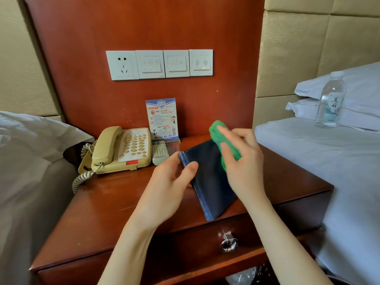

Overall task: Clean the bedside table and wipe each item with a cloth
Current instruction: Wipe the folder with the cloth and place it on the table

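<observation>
The right hand (241, 159) covers most of the cloth (221, 138) and the folder's (213, 182) far corner behind it. The left hand (170, 182) hides part of the folder's spine. Print on the card (162, 118) beyond both hands is too small to read. Both forearms are cut off by the bottom edge.

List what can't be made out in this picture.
Head view:
- Folder cover: partly hidden by the cloth and right hand.
- Sign text: too small.
- Remote lower end: behind the left hand.
- Under the drawer: cut off by the frame's bottom edge.
</observation>
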